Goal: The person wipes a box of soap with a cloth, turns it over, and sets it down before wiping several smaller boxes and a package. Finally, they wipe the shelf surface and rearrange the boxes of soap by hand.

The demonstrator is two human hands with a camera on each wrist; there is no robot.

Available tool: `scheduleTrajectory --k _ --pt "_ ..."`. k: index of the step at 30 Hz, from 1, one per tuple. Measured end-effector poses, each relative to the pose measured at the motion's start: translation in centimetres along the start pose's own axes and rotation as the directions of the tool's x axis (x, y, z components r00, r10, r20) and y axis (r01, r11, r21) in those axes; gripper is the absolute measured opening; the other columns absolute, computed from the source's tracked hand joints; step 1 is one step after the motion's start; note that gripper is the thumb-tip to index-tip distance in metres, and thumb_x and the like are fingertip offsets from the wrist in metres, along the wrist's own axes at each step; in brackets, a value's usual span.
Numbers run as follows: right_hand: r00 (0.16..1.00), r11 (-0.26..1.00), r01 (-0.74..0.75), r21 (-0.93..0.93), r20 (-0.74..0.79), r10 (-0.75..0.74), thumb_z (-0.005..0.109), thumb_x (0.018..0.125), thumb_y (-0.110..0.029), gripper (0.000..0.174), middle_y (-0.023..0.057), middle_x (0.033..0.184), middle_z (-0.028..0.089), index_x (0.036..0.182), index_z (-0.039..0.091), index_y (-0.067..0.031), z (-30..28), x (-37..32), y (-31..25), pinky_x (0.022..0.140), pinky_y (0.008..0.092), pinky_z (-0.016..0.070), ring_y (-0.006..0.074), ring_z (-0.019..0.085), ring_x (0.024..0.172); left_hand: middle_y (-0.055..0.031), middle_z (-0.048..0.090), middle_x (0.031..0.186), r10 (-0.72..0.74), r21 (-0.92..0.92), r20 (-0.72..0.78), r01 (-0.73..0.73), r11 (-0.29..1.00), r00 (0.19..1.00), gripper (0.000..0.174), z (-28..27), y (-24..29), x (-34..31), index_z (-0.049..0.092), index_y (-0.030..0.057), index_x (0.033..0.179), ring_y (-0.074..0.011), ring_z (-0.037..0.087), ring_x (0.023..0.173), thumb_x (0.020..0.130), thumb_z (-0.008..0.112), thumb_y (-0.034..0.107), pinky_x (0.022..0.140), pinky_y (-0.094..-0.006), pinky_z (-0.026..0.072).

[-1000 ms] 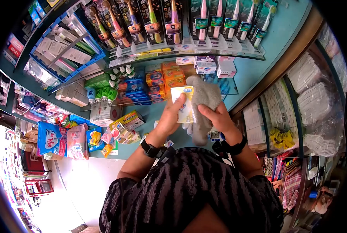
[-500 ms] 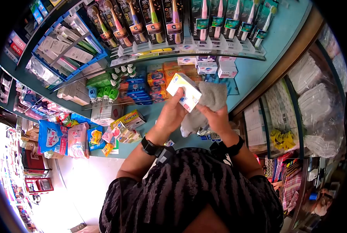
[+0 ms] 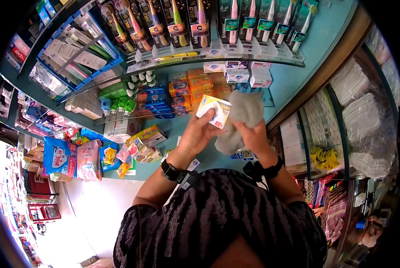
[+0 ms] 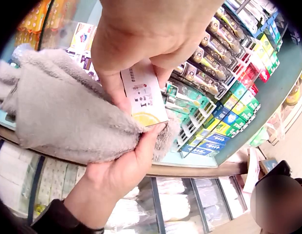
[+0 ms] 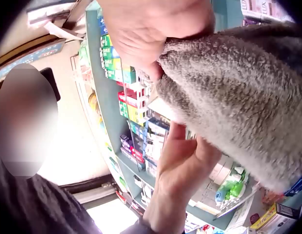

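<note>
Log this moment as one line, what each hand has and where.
left hand: grips small white-and-yellow box | right hand: grips grey cloth | position: above counter, box beside cloth

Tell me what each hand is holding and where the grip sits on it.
Left hand: the small white and yellow box, thumb on its printed face. Right hand: the grey cloth, pinched along a bunched edge.

My head feed shows teal shelving [image 3: 316, 44] beside a brown wooden strip [image 3: 330, 58]. Lower left, bright light bleaches the floor [image 3: 110, 214].
</note>
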State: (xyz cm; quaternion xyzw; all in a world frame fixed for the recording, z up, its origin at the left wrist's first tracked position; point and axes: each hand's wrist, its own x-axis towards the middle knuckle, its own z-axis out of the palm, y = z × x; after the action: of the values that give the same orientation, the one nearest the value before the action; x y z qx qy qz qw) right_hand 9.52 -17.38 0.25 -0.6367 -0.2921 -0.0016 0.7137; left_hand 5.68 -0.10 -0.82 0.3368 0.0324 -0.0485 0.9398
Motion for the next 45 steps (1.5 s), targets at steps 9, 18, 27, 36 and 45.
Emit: scheduleTrajectory --k 9,18,27,36,45 --pt "0.903 0.78 -0.39 0.489 0.039 0.427 0.067 0.084 -0.013 0.04 0.0051 0.106 0.06 0.12 0.052 -0.0026 -1.4 1.1 1.0 0.081 0.0292 0.0473 0.0153 0.058 0.095 -0.0092 0.057 0.114 0.013 0.076 -0.051 -0.009 0.997 0.999 0.048 -0.6 -0.4 -1.5 0.033 0.0072 0.133 -0.021 0.061 0.102 0.093 0.053 0.024 0.082 -0.0376 0.0547" --pt "0.876 0.786 -0.477 0.393 0.135 0.464 0.07 0.081 -0.012 0.043 0.0044 0.104 0.059 0.119 0.052 -0.0034 -0.6 1.1 3.4 0.079 0.0313 0.0485 0.015 0.057 0.095 -0.0108 0.056 0.112 0.037 0.437 -0.096 0.009 0.899 0.995 0.05 -2.9 3.0 -3.3 0.035 0.0025 0.135 -0.0189 0.057 0.103 0.09 0.055 0.014 0.084 -0.0298 0.0493" --pt "0.869 0.817 -0.491 0.302 0.098 0.485 0.068 0.081 -0.009 0.033 0.0037 0.097 0.061 0.111 0.057 -0.0033 2.3 1.4 5.7 0.075 0.0311 0.0489 0.015 0.06 0.086 -0.0074 0.06 0.099 0.093 0.403 -0.334 0.053 0.914 0.938 0.052 -11.4 3.6 -8.1 0.042 0.0041 0.132 -0.0165 0.06 0.093 0.085 0.063 0.011 0.08 -0.028 0.0497" --pt "0.804 0.737 -0.553 0.389 0.018 0.594 0.068 0.08 -0.01 0.031 0.0069 0.095 0.061 0.107 0.057 -0.0014 0.1 0.7 6.9 0.075 0.0361 0.0495 0.0206 0.062 0.086 -0.0094 0.06 0.102 0.093 0.318 -0.745 0.23 0.92 0.661 0.049 -28.5 -5.3 -13.3 0.048 0.0012 0.122 -0.0163 0.058 0.087 0.081 0.068 0.019 0.078 -0.0281 0.0482" --pt "0.794 0.759 -0.549 0.349 -0.066 0.605 0.068 0.08 -0.01 0.033 0.0057 0.1 0.06 0.11 0.056 -0.0028 -2.0 -0.1 8.0 0.079 0.0362 0.0485 0.0195 0.06 0.092 -0.0117 0.065 0.095 0.132 0.327 -0.791 0.232 0.916 0.597 0.045 -33.1 -10.1 -11.5 0.054 -0.0036 0.117 -0.0169 0.06 0.079 0.079 0.067 0.016 0.067 -0.0282 0.0485"
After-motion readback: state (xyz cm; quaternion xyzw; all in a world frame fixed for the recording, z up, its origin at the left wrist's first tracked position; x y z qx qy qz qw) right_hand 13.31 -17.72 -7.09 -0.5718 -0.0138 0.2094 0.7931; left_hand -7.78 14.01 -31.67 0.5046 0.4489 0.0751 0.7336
